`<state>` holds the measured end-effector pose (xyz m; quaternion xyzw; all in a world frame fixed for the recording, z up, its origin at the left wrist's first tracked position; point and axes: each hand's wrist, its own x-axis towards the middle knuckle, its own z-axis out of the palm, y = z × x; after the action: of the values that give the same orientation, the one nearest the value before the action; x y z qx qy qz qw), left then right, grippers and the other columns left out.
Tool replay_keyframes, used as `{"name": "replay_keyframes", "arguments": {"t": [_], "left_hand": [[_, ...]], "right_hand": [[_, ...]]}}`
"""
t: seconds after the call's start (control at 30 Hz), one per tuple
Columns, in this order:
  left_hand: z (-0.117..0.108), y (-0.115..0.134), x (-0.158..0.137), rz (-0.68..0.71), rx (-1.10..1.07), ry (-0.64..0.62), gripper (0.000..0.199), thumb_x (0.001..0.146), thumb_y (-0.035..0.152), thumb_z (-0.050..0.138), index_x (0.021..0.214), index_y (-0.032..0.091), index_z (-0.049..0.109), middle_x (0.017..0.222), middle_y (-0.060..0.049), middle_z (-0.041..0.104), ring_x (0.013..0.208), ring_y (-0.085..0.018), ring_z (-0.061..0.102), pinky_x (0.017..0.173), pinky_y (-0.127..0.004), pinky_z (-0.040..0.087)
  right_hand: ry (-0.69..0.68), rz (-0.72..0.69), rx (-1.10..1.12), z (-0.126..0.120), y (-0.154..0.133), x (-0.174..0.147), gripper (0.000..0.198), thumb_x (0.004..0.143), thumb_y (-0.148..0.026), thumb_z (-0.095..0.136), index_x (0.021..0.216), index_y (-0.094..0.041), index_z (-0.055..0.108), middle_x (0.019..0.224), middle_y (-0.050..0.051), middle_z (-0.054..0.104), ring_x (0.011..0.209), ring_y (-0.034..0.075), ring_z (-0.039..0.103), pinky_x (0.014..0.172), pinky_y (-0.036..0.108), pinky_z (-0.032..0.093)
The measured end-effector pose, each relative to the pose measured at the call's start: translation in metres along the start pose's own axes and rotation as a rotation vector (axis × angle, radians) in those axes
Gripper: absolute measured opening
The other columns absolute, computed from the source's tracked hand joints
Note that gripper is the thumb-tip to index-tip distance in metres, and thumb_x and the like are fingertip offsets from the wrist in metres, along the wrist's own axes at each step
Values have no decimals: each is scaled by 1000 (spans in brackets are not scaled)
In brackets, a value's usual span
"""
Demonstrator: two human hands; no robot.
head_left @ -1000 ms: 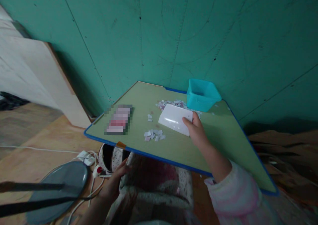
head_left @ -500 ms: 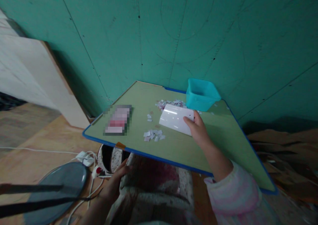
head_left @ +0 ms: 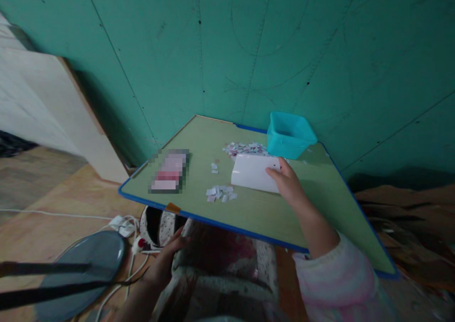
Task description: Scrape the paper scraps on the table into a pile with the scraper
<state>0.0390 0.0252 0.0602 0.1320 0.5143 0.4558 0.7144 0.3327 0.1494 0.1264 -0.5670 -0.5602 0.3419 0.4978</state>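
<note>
A white, glossy, slightly bent sheet [head_left: 252, 171] is pinched by its right edge in my right hand [head_left: 289, 182], thumb on top, with small dark dots near the grip. It is held at the near side of a heap of small paper pieces [head_left: 245, 147], overlapping its front. A smaller group of white paper pieces [head_left: 220, 192] lies closer to me, with a few bits [head_left: 214, 168] behind it. Below the table edge, my left hand [head_left: 163, 263] rests against the left side of the stained cloth [head_left: 216, 251] over my lap; its fingers are mostly hidden.
On the blue-edged green table [head_left: 199, 137], a turquoise bin [head_left: 291, 137] stands at the back right. A pixelated flat object [head_left: 168, 170] lies left. Beside my left hand are a grey round stool [head_left: 85, 260] and white cables [head_left: 130, 265]. A green wall [head_left: 227, 52] rises behind.
My right hand has moved slightly right with the white sheet, which now lies flatter to view and shows less glare. My left hand stays in place.
</note>
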Motion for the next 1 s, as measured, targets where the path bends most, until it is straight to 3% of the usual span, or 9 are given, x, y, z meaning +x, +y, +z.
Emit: {"name": "replay_keyframes", "arguments": {"t": [0.13, 0.33, 0.53, 0.8, 1.0], "left_hand": [[0, 3, -2, 16, 0, -102, 24, 58, 23, 67, 82, 22, 66, 78, -2, 73, 92, -25, 65, 84, -39, 49], [-6, -3, -1, -20, 28, -23, 37, 59, 26, 67, 96, 22, 65, 84, -1, 74, 95, -29, 65, 81, -36, 50], [-11, -6, 5, -51, 30, 39, 41, 57, 23, 69, 97, 21, 63, 88, 0, 74, 93, -27, 66, 78, -33, 51], [-4, -4, 2, -34, 46, 16, 39, 54, 21, 69, 93, 21, 66, 70, 0, 73, 77, -26, 69, 64, -31, 53], [-6, -8, 7, -39, 38, 18, 23, 56, 20, 68, 78, 23, 65, 49, 4, 65, 67, -25, 69, 62, -31, 52]], "right_hand": [[5, 24, -11, -9, -2, 3, 18, 68, -30, 57, 84, -25, 52, 83, -1, 60, 80, 20, 55, 71, 33, 43], [28, 73, -13, -17, -9, 3, 16, 65, -29, 58, 80, -24, 52, 78, -2, 59, 78, 20, 55, 71, 33, 42], [39, 52, -98, -26, -9, 4, 15, 67, -29, 57, 80, -24, 52, 80, -1, 59, 78, 21, 55, 70, 33, 40], [96, 52, -247, -42, -11, 6, 14, 65, -29, 55, 78, -22, 53, 76, -1, 59, 75, 21, 54, 68, 31, 40], [-17, 187, -141, -37, -21, -1, 22, 61, -30, 57, 82, -23, 55, 75, -1, 61, 68, 19, 54, 60, 29, 40]]}}
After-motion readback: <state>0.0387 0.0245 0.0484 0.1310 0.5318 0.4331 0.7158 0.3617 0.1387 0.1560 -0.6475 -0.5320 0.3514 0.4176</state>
